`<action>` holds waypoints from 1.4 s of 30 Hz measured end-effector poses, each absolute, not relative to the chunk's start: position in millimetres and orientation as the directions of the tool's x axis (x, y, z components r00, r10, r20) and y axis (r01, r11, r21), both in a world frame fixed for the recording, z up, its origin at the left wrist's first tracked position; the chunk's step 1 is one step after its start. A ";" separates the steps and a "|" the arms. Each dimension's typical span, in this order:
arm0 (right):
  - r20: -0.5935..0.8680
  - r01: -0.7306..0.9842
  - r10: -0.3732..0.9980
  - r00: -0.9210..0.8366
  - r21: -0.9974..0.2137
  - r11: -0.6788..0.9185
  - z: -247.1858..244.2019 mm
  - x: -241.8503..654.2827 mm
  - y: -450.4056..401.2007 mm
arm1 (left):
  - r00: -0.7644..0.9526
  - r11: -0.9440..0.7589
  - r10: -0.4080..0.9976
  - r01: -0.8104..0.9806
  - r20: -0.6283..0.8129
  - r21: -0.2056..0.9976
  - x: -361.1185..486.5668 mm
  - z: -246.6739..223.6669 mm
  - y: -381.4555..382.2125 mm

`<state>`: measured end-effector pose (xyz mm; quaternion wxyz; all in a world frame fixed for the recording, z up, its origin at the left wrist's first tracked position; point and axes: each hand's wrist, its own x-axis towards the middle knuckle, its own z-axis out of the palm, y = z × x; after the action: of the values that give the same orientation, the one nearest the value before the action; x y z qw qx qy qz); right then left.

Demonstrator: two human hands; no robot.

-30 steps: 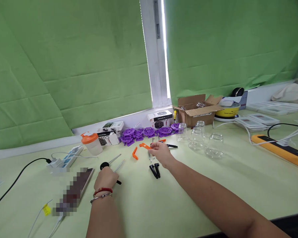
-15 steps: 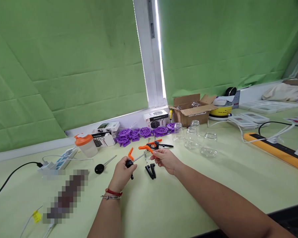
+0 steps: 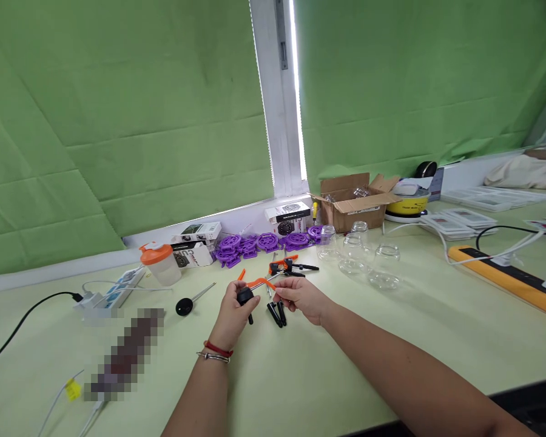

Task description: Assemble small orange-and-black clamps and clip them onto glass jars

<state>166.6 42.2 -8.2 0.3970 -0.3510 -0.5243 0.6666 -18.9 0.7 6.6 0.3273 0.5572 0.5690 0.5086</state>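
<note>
My left hand grips a black plastic piece with a thin metal rod pointing right; a black handle sticks out below the fingers. Between the fingertips of my right hand is a bent orange plastic part, its left end close to the rod and the black piece. Whether they touch I cannot tell. Two black tapered pieces lie just below my right fingers. Behind the hands are black-and-orange parts and another orange piece, partly hidden. To the left lies a round black piece with a metal rod.
Purple plastic parts line the back, beside printed boxes. Several clear jars stand right, before an open carton. An orange-lidded cup, a white power strip and an orange power strip flank the area.
My left hand has moved right, bringing the black piece closer to the orange part. The orange part has shifted slightly down and left, toward the black piece.
</note>
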 end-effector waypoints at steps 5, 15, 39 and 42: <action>-0.013 -0.180 0.877 -0.481 -0.977 -0.114 -9.5 165.2 39.1 | -0.057 -0.159 0.983 0.203 0.173 0.966 -13.0 6.5 -3.2; 0.054 -0.239 0.883 -0.466 -0.969 -0.067 -10.2 162.6 40.0 | 0.128 -0.257 0.960 0.061 0.247 0.965 -15.0 6.7 -9.1; 0.338 0.585 0.840 -0.425 -0.606 0.540 -9.1 171.6 74.8 | -0.290 -0.349 0.922 -0.333 0.258 0.876 -23.9 6.3 8.6; 0.273 0.644 0.671 -0.689 -0.193 0.740 -2.0 161.3 84.8 | -0.373 -0.357 0.901 -0.356 0.219 0.864 -26.6 4.2 13.2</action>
<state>161.3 84.8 -2.0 0.1647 -0.3581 -0.9181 0.0407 -26.6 13.2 4.2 0.4252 0.3641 0.3748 0.7390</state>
